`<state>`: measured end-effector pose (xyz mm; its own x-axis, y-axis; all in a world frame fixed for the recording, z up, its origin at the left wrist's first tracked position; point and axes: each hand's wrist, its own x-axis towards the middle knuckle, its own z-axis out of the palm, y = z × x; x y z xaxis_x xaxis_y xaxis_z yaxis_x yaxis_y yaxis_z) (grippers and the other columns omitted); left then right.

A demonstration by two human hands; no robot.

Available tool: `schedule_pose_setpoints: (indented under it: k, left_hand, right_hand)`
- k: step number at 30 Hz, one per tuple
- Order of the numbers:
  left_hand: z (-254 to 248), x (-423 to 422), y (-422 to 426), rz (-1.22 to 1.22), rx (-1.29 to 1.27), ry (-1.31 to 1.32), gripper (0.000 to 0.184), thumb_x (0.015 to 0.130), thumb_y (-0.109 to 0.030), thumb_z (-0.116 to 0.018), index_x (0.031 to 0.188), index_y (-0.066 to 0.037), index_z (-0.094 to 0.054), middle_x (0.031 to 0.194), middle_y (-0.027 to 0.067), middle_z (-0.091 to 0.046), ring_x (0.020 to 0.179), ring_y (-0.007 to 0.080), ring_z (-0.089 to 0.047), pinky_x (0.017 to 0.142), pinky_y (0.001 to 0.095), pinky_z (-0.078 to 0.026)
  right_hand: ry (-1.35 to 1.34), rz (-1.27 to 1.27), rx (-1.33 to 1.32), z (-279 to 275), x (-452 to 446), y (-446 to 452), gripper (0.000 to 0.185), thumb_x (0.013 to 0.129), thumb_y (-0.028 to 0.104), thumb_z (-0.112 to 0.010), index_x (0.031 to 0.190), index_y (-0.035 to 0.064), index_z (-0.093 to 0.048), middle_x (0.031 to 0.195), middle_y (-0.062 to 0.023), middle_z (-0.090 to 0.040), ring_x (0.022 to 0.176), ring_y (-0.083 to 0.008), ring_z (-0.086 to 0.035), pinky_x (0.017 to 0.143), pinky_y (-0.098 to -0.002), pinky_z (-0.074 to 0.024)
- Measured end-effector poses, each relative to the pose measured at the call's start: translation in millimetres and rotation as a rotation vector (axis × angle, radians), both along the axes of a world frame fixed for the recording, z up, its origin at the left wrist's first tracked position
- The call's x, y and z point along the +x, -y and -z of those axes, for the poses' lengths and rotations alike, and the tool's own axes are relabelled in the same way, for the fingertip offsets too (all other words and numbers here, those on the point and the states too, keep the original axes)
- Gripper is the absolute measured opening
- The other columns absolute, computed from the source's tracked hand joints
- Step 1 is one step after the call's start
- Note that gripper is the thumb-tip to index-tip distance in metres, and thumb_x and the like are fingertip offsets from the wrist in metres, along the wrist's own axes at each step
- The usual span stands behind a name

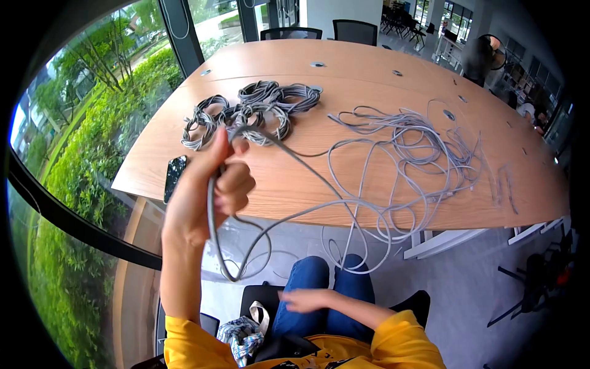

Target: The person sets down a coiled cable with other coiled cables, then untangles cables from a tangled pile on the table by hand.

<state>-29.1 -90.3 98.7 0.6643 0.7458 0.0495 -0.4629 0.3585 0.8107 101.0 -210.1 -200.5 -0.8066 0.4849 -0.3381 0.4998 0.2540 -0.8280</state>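
Observation:
My left hand (224,184) is raised over the table's near edge, its fingers curled around a grey cable (212,215). The cable loops down below the hand and also runs right to a loose tangle of grey cable (424,144) on the table. Some of its loops hang over the front edge. My right hand (305,301) is low above my lap, blurred, with its fingers stretched out and nothing visible in it. Several coiled bundles of cable (267,95) lie on the table beyond my left hand.
A dark phone (176,175) lies at the left edge of the wooden table (369,64). A patterned bag (241,335) is beside my lap. Two chairs (354,32) stand at the far side, and a window wall is on the left. A dark stand (534,277) is at the right.

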Motion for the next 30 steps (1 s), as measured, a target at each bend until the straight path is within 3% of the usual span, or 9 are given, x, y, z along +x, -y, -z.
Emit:
schedule_pose_setpoints:
  k: [2,5,7,11,13,15,22,27,30]
  left_hand:
    - [16.4,1.5,14.5,-0.04,0.047,-0.08,0.033,0.09,-0.037,-0.03,0.086,-0.006,-0.043,0.047,-0.0048,-0.023,0.04,0.0058,-0.022,0.037,0.0195,-0.016]
    - [31.0,14.0,49.5,-0.091,0.187,-0.253,0.038,0.09,-0.04,-0.029,0.091,-0.005,-0.044,0.048,-0.0028,-0.029,0.043,0.0074,-0.027,0.041,0.0204,-0.02]
    - [46.8,20.6,68.4,-0.015,0.297,-0.343,0.048,0.09,-0.044,-0.024,0.107,-0.003,-0.044,0.055,-0.0007,-0.037,0.05,0.0078,-0.033,0.047,0.019,-0.023]
    - [62.8,35.1,107.1,0.037,0.262,-0.259,0.069,0.085,-0.051,-0.03,0.127,0.003,-0.025,0.07,0.0013,-0.044,0.066,0.011,-0.04,0.063,0.022,-0.031]
    - [75.3,29.5,105.7,0.225,0.286,-0.271,0.047,0.09,-0.024,-0.037,0.13,-0.002,-0.023,0.094,0.0018,-0.048,0.081,0.0084,-0.043,0.076,0.0221,-0.036]
    - [80.4,34.0,112.8,0.233,0.312,-0.332,0.046,0.088,-0.017,-0.043,0.129,-0.002,-0.026,0.092,0.0005,-0.048,0.081,0.0071,-0.042,0.075,0.0208,-0.036]
    - [84.7,34.6,115.7,0.104,0.254,-0.315,0.025,0.086,-0.016,-0.047,0.108,-0.003,-0.047,0.081,-0.0017,-0.048,0.074,0.0059,-0.044,0.069,0.0186,-0.037]
    - [81.1,11.0,101.6,-0.257,0.21,-0.327,0.023,0.086,-0.023,-0.045,0.073,-0.005,-0.049,0.059,-0.0025,-0.043,0.054,0.0052,-0.037,0.049,0.0178,-0.027]
    - [73.9,-3.2,100.6,-0.262,0.32,-0.341,0.03,0.087,-0.027,-0.042,0.067,-0.005,-0.046,0.052,-0.003,-0.035,0.045,0.0041,-0.025,0.042,0.0199,-0.017]
  right_hand:
    - [-0.204,-0.052,-0.128,-101.5,16.5,19.2,0.024,0.083,0.019,-0.045,0.093,-0.001,-0.054,0.083,-0.0159,-0.059,0.076,-0.0274,-0.056,0.066,-0.0344,-0.0425]
    - [-0.606,0.503,0.291,-231.0,53.5,47.2,0.019,0.078,0.02,-0.058,0.083,0.002,-0.054,0.07,-0.0087,-0.054,0.068,-0.0205,-0.056,0.061,-0.0282,-0.0438]
    - [-0.323,0.701,1.052,-264.0,57.8,47.6,0.032,0.072,0.031,-0.064,0.069,0.0038,-0.049,0.064,-0.0057,-0.051,0.058,-0.02,-0.054,0.052,-0.0269,-0.0419]
    - [-0.163,0.868,0.932,-244.8,41.0,56.5,0.025,0.072,0.023,-0.064,0.068,0.0041,-0.048,0.061,-0.0074,-0.054,0.055,-0.022,-0.055,0.051,-0.0299,-0.0411]
    - [-0.196,0.894,0.813,-231.8,47.6,63.6,0.021,0.076,0.018,-0.06,0.068,0.0031,-0.048,0.059,-0.0073,-0.054,0.052,-0.0212,-0.054,0.047,-0.0297,-0.04]
    - [-0.165,0.832,0.966,-222.4,53.5,69.2,0.019,0.08,0.019,-0.053,0.071,0.004,-0.047,0.056,-0.0078,-0.052,0.05,-0.0232,-0.054,0.046,-0.032,-0.0409]
    - [-0.735,0.779,-0.229,-203.7,69.6,76.8,0.016,0.089,0.019,-0.041,0.091,0.003,-0.04,0.066,-0.0045,-0.052,0.058,-0.0111,-0.052,0.056,-0.0276,-0.0431]
    - [-0.465,0.487,0.486,-218.0,62.4,96.9,0.022,0.085,0.012,-0.046,0.105,0.0036,-0.048,0.088,-0.0132,-0.058,0.077,-0.0229,-0.059,0.066,-0.0273,-0.0452]
    - [-0.367,0.808,0.695,-231.0,93.9,75.8,0.019,0.081,0.009,-0.049,0.099,0.0025,-0.052,0.091,-0.0118,-0.058,0.079,-0.0248,-0.058,0.069,-0.0292,-0.0454]
